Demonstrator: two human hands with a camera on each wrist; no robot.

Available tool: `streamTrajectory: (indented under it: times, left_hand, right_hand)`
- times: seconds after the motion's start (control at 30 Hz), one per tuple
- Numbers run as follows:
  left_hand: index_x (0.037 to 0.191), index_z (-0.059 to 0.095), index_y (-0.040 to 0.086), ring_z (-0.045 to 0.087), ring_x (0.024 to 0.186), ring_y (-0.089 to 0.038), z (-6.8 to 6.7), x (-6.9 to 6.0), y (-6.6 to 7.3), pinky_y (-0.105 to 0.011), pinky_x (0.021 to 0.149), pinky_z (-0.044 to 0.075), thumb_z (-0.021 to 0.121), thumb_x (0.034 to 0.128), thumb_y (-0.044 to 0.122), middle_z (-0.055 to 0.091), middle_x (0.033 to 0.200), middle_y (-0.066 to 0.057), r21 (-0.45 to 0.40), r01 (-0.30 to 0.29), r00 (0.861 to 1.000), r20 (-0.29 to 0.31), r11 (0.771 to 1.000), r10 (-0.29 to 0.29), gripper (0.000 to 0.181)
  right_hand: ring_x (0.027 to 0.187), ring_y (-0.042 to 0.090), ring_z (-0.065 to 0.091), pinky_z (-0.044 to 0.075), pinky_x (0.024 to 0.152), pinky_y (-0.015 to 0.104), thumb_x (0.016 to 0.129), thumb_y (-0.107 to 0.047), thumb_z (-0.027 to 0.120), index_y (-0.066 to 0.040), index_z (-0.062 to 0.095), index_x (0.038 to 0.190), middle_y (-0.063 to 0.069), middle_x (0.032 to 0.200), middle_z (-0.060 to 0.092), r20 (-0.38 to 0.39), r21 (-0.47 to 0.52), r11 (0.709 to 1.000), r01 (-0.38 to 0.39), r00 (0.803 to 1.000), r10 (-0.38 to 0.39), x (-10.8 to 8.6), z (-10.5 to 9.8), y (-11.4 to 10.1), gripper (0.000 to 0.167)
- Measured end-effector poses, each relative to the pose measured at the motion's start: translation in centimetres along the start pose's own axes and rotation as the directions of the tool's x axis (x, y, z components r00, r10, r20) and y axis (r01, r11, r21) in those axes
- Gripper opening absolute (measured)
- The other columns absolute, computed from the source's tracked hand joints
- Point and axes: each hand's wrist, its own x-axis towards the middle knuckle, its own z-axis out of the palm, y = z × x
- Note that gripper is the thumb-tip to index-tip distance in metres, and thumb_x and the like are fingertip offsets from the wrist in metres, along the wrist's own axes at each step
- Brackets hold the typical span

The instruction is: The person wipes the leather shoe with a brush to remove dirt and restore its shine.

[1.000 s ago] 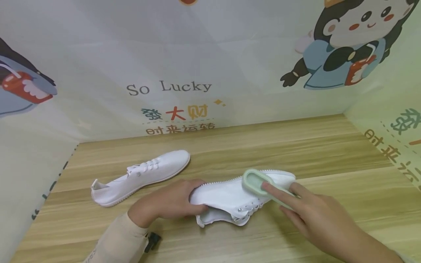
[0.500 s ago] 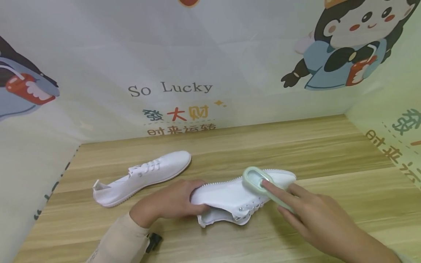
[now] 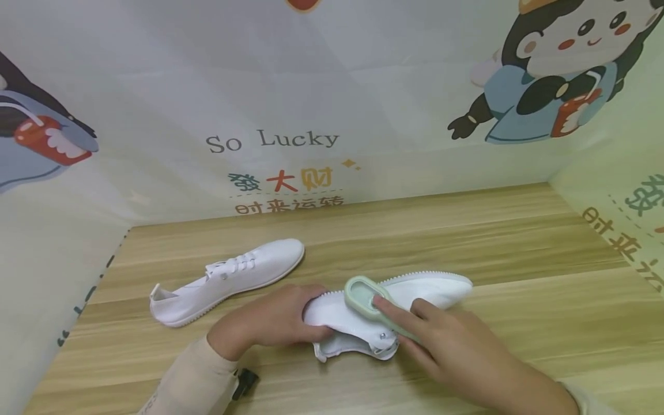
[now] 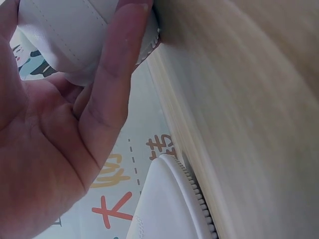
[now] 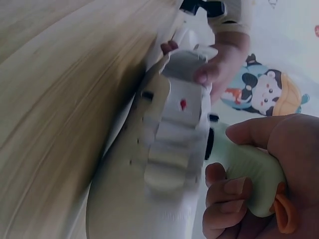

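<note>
A white lace-up shoe point(image 3: 332, 311) lies tipped on its side, its opening toward the near edge and its toe to the right. My left hand point(image 3: 277, 314) grips it by the heel, thumb at the opening; in the left wrist view the fingers point(image 4: 112, 74) curl round the white heel. My right hand point(image 3: 456, 351) holds a pale green brush point(image 3: 358, 291) by its handle, index finger on the oval head. The head lies against the shoe's side near the heel. Dark bristles point(image 5: 210, 143) and an orange loop point(image 5: 285, 214) show in the right wrist view.
A second white shoe point(image 3: 270, 262) stands upright behind and left of the held one. The wood-grain table point(image 3: 467, 230) is bounded by a printed backdrop point(image 3: 389, 115) at the back and both sides. A black clip-like piece point(image 3: 245, 383) sits at the left sleeve.
My right hand has drawn the brush leftward along the shoe's side, from the forefoot toward the heel. The left hand keeps its grip, and the shoe stays almost in place.
</note>
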Motion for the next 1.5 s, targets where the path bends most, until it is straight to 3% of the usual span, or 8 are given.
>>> streamTrajectory:
  times: [0.3, 0.5, 0.7, 1.0, 1.23, 1.37, 1.5]
  left_hand:
    - [0.119, 0.063, 0.017, 0.059, 0.077, -0.003, 0.1, 0.0, -0.1, -0.022, 0.073, 0.05, 0.074, 0.0841, 0.037, 0.066, 0.092, 0.009, -0.029, -0.008, 1.0, -0.007, 1.0, 0.007, 0.042]
    - [0.12, 0.064, 0.017, 0.06, 0.08, -0.003, 0.0, 0.3, 0.0, -0.022, 0.075, 0.05, 0.075, 0.0834, 0.038, 0.067, 0.096, 0.01, -0.035, -0.014, 1.0, -0.006, 0.999, 0.014, 0.043]
    - [0.119, 0.062, 0.019, 0.059, 0.076, -0.003, 0.2, 0.1, -0.3, -0.023, 0.071, 0.05, 0.073, 0.085, 0.037, 0.064, 0.09, 0.01, -0.028, -0.005, 1.0, 0.005, 1.0, 0.005, 0.041]
    - [0.122, 0.061, 0.018, 0.06, 0.075, -0.003, 0.0, 0.1, 0.0, -0.023, 0.073, 0.05, 0.071, 0.0872, 0.04, 0.064, 0.089, 0.01, -0.034, 0.008, 1.0, 0.001, 0.999, -0.008, 0.042]
    - [0.12, 0.059, 0.019, 0.061, 0.071, -0.002, 0.5, 0.3, 0.0, -0.023, 0.072, 0.05, 0.07, 0.0881, 0.039, 0.063, 0.087, 0.01, -0.048, 0.014, 1.0, 0.017, 0.999, -0.014, 0.04]
    - [0.12, 0.058, 0.019, 0.06, 0.074, -0.003, 0.5, 0.2, 0.0, -0.024, 0.073, 0.049, 0.07, 0.0883, 0.038, 0.062, 0.088, 0.01, -0.026, 0.022, 1.0, 0.011, 0.999, -0.022, 0.039]
    - [0.119, 0.058, 0.019, 0.059, 0.075, -0.004, 0.3, 0.0, 0.0, -0.024, 0.072, 0.049, 0.069, 0.0886, 0.037, 0.062, 0.088, 0.009, -0.018, 0.032, 0.999, 0.005, 0.999, -0.032, 0.037]
  right_hand:
    - [0.053, -0.002, 0.031, 0.034, 0.051, 0.017, 0.092, -0.025, 0.07, -0.033, 0.046, 0.149, -0.006, 0.085, 0.054, 0.034, 0.03, 0.999, 0.019, 0.999, -0.02, 1.5, 1.2, -1.8, 0.063]
    - [0.054, -0.001, 0.033, 0.034, 0.052, 0.018, 0.091, -0.025, 0.071, -0.035, 0.046, 0.149, -0.006, 0.086, 0.053, 0.042, 0.041, 0.999, 0.012, 0.999, -0.014, 1.4, 1.2, -1.7, 0.064]
    - [0.056, -0.001, 0.031, 0.035, 0.053, 0.018, 0.093, -0.026, 0.07, -0.038, 0.044, 0.149, -0.008, 0.087, 0.053, 0.07, 0.05, 0.998, -0.032, 0.997, 0.029, 0.9, 0.6, -0.8, 0.063]
    - [0.053, 0.0, 0.029, 0.03, 0.05, 0.019, 0.092, -0.027, 0.07, -0.033, 0.051, 0.145, -0.009, 0.079, 0.054, 0.042, -0.036, 0.996, -0.081, 0.996, 0.082, 0.7, -1.2, 0.5, 0.057]
    - [0.051, 0.002, 0.029, 0.029, 0.049, 0.021, 0.093, -0.027, 0.068, -0.037, 0.053, 0.143, -0.012, 0.075, 0.053, 0.06, -0.094, 0.979, -0.183, 0.98, 0.189, 0.2, -2.2, 1.1, 0.053]
    - [0.051, 0.003, 0.032, 0.031, 0.05, 0.022, 0.093, -0.026, 0.068, -0.039, 0.053, 0.142, -0.01, 0.077, 0.054, 0.068, -0.059, 0.972, -0.229, 0.97, 0.233, 0.4, -2.3, 1.1, 0.054]
    - [0.052, 0.001, 0.031, 0.032, 0.051, 0.02, 0.093, -0.025, 0.068, -0.038, 0.051, 0.144, -0.009, 0.075, 0.051, 0.072, 0.021, 0.984, -0.179, 0.982, 0.177, 0.7, -1.7, 0.5, 0.055]
